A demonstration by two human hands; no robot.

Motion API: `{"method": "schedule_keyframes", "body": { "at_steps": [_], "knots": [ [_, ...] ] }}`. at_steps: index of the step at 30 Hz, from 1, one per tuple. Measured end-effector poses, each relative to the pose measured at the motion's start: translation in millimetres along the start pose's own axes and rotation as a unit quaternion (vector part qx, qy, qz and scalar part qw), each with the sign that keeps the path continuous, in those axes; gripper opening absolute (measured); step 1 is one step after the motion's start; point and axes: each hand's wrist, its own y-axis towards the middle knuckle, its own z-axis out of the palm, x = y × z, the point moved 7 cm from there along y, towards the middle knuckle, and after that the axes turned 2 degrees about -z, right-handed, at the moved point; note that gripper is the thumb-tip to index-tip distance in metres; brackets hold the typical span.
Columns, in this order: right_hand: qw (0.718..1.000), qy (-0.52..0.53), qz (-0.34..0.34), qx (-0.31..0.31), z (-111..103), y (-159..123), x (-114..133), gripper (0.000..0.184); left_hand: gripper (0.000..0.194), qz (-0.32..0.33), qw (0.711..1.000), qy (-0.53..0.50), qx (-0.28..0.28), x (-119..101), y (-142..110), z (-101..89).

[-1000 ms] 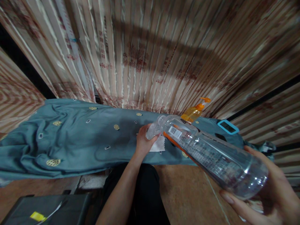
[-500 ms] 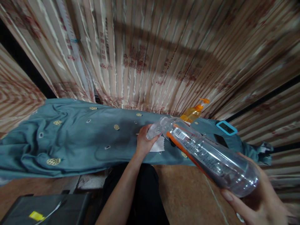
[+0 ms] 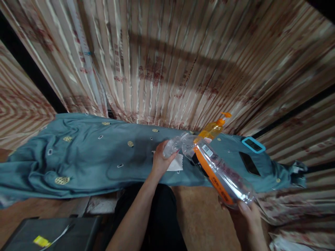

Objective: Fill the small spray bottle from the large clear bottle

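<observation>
My right hand point(image 3: 246, 216) is closed around the base of a large clear plastic bottle point(image 3: 225, 174) with an orange label and a barcode. The bottle lies tilted, its neck lower-left end pointing at my left hand point(image 3: 161, 157). That hand is wrapped round a small clear container point(image 3: 171, 148), whose exact kind I cannot make out. Bottle neck and container meet or overlap; whether they touch is unclear. Under my left hand is a white piece of paper point(image 3: 176, 163). Behind the bottle stands a pump bottle point(image 3: 213, 129) of amber liquid with an orange pump head.
A teal cloth with pineapple prints point(image 3: 104, 153) covers the narrow table. To the right lie a dark phone point(image 3: 249, 163) and a blue-framed device point(image 3: 253, 144). A striped curtain point(image 3: 157, 69) hangs behind. At lower left is a dark box point(image 3: 57, 233) with a yellow tag.
My right hand has moved left and away from the camera, and the large bottle has turned so more of its orange label shows. My left hand stays almost in place with the small container.
</observation>
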Motion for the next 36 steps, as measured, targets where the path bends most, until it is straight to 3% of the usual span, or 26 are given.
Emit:
{"method": "schedule_keyframes", "body": {
  "at_steps": [6, 12, 20, 24, 29, 32, 36],
  "knots": [
    [0.985, 0.131, 0.115, -0.004, 22, -10, -42, 0.053, 0.056, -0.009, 1.0, -0.008, 0.003, 4, -2, 3.3],
    [0.957, 0.214, 0.196, 0.023, 30, -9, -77, 0.071, 0.066, -0.014, 1.0, -0.009, -0.005, 7, -5, 3.5],
    [0.899, 0.271, 0.332, 0.093, 56, -40, -101, 0.071, 0.07, -0.027, 0.999, -0.033, -0.014, 13, -11, 5.7],
    [0.877, 0.297, 0.356, 0.131, 87, -55, -100, 0.071, 0.07, -0.037, 0.995, -0.079, -0.056, 15, -19, -13.5],
    [0.858, 0.344, 0.342, 0.171, 139, -64, -96, 0.069, 0.058, -0.098, 0.974, -0.17, -0.117, 11, -46, -65.8],
    [0.838, 0.359, 0.35, 0.213, 169, -68, -98, 0.059, 0.07, -0.095, 0.968, -0.21, -0.101, -3, -67, -86.5],
    [0.817, 0.362, 0.368, 0.256, 201, -76, -103, 0.052, 0.074, -0.101, 0.972, -0.2, -0.075, -15, -89, -93.4]
  ]
}}
